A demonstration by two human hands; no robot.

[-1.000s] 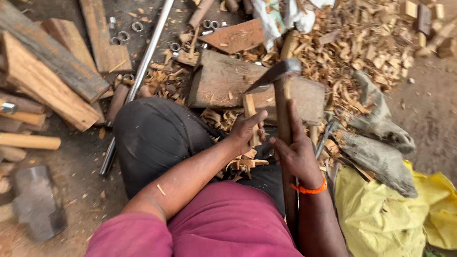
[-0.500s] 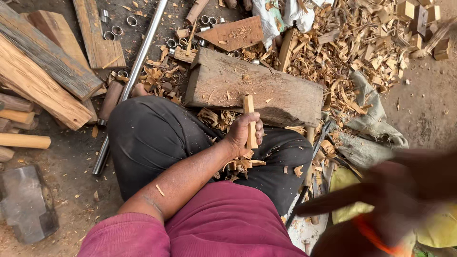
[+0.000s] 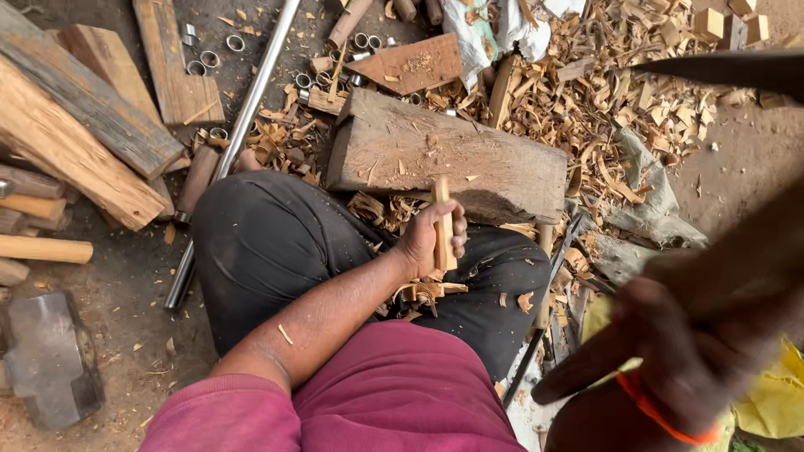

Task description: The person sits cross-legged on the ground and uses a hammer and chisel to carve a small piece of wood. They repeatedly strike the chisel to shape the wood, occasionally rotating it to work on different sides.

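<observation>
Below, left hand (image 3: 427, 238): closed around a wooden stick (image 3: 442, 219), upright against the wooden block (image 3: 448, 159).
Right hand (image 3: 670, 360): raised, blurred; grip unclear.
Around: wood shavings (image 3: 586, 100).

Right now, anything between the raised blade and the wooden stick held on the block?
Nothing visible. The left hand holds the wooden stick upright against the wooden block, fingers wrapped round its lower part. The right hand is raised near the camera, blurred, with the dark blade high at upper right. Only open space lies between.
</observation>
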